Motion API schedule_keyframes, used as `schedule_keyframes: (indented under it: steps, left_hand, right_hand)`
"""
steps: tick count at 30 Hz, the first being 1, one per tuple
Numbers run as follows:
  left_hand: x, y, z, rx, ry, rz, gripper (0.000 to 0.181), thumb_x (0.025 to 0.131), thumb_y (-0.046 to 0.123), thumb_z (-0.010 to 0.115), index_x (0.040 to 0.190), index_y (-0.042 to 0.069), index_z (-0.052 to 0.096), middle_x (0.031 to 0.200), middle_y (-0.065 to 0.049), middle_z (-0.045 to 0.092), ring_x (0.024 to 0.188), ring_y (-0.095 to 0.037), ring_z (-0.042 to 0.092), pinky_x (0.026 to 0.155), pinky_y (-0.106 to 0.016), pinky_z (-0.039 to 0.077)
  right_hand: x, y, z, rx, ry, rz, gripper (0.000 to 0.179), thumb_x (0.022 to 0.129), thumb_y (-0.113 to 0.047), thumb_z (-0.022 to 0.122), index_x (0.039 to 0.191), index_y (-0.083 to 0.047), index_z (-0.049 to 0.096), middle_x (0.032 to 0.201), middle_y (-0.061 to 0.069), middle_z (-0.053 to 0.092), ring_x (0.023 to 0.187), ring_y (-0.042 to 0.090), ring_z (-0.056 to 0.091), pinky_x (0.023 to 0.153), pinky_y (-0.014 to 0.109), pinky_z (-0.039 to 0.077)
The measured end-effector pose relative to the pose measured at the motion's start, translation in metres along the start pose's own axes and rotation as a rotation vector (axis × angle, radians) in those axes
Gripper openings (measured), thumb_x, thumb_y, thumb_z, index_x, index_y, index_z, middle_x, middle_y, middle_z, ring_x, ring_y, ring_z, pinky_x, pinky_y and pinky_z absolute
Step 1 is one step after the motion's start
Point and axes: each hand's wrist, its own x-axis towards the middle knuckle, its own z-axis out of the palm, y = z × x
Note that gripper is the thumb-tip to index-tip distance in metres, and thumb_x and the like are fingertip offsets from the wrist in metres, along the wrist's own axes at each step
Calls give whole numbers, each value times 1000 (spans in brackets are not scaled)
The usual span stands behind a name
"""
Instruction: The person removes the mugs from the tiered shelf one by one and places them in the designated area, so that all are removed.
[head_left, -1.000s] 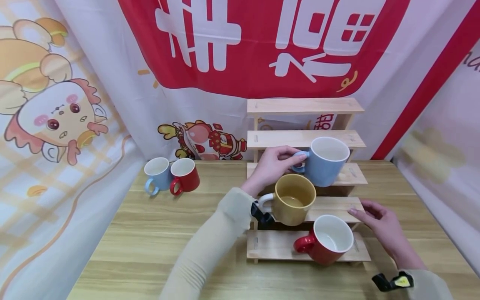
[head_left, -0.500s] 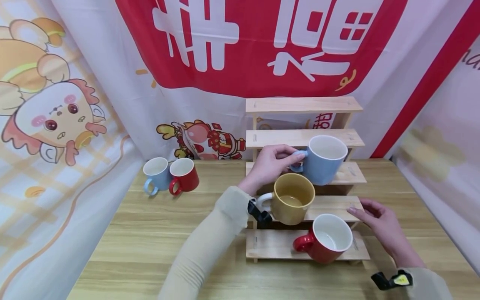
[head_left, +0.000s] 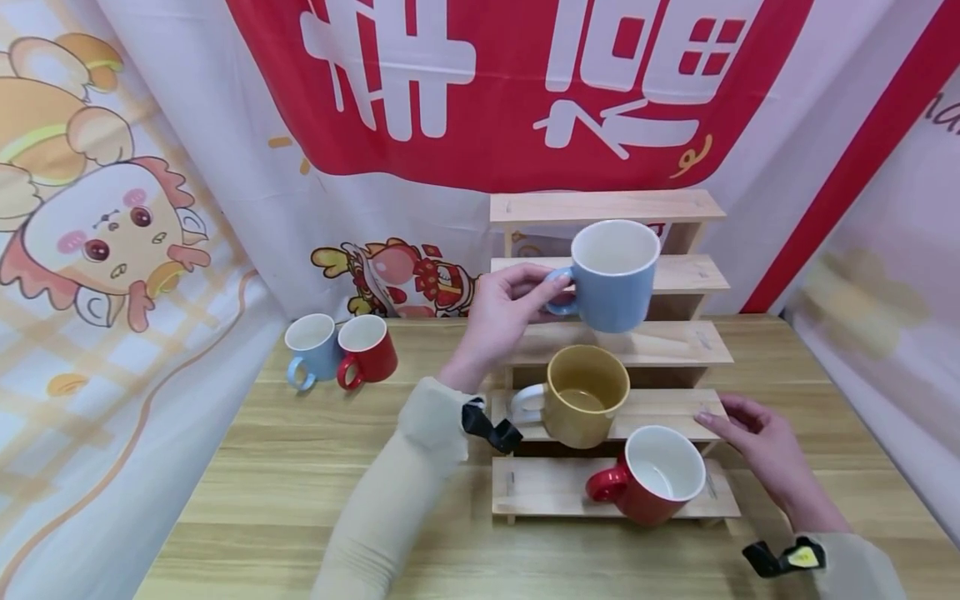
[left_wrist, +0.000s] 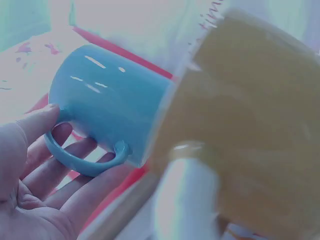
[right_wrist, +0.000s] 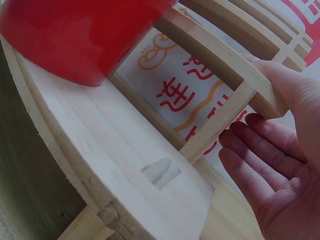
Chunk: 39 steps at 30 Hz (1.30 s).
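Observation:
My left hand (head_left: 498,317) grips a light blue mug (head_left: 617,300) by its handle, thumb on top. The mug is upright in front of the upper steps of a stepped wooden rack (head_left: 671,410), above the middle step. In the left wrist view, the fingers lie under the blue mug's handle (left_wrist: 85,166). My right hand (head_left: 768,458) holds the right end of the rack's second step from the front, thumb on top and fingers below. A mustard mug (head_left: 579,423) with a white handle stands on that step. On the lowest step sits a red mug (head_left: 654,498), its handle pointing left.
Another blue mug (head_left: 317,348) and a smaller-looking red mug (head_left: 375,354) stand side by side at the back left of the wood-grain table (head_left: 300,483). A printed cloth (head_left: 420,196) hangs close behind the rack.
My left hand has raised the blue mug up and to the left, away from above the mustard mug, uncovering more of the middle step. The right hand stays at the rack.

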Motion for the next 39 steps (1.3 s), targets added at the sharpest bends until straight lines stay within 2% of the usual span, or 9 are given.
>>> schedule_keyframes:
  steps: [4, 10, 14, 21, 26, 34, 39]
  left_hand:
    - [-9, 6, -17, 8, 38, 37, 20, 95, 13, 74, 111, 0, 74, 106, -14, 74, 95, -30, 73, 80, -46, 62]
    - [-24, 12, -46, 22, 123, 35, 20, 96, 13, 73, 112, 0, 73, 108, -17, 74, 100, -32, 73, 81, -44, 61]
    - [-33, 10, -65, 42, 175, 56, 22, 96, 16, 73, 112, 0, 73, 110, -20, 73, 102, -34, 72, 81, -43, 61]
    - [-51, 9, -96, 102, 251, 105, 25, 96, 20, 74, 111, 0, 72, 108, -15, 75, 99, -31, 73, 79, -44, 62]
    - [-62, 8, -111, 76, 304, 126, 24, 95, 18, 75, 110, 0, 72, 106, -16, 75, 99, -31, 73, 78, -45, 62]
    - [-74, 8, -129, 67, 394, 110, 27, 95, 21, 74, 111, -1, 70, 112, -24, 71, 102, -38, 71, 79, -44, 61]
    - [-78, 6, -138, 68, 440, 108, 29, 96, 21, 74, 112, -3, 70, 113, -24, 71, 104, -43, 69, 80, -43, 61]
  right_hand:
    - [0, -1, 1, -7, -3, 8, 63, 96, -34, 74, 139, 7, 51, 109, -16, 62, 98, -1, 57, 79, 14, 54]
    - [0, -2, 1, -11, 2, 16, 65, 97, -35, 73, 140, 8, 50, 109, -16, 61, 98, -1, 57, 79, 13, 53]
    - [-1, -2, 0, -11, 8, 10, 64, 97, -34, 73, 139, 8, 50, 109, -16, 61, 98, -1, 57, 79, 13, 53]
    - [0, -1, 1, -11, 6, 7, 64, 96, -34, 74, 139, 8, 51, 110, -15, 62, 98, -1, 57, 79, 14, 54]
    - [0, -1, 1, -22, 4, 21, 65, 97, -36, 73, 140, 7, 50, 111, -15, 60, 99, -1, 56, 79, 13, 54]
    - [-2, -1, 1, -1, 4, 10, 62, 96, -33, 74, 138, 8, 52, 109, -17, 61, 100, -3, 56, 80, 13, 53]
    - [-1, -1, 1, -23, 10, 21, 66, 96, -36, 73, 140, 7, 51, 112, -14, 60, 99, -2, 55, 79, 13, 53]
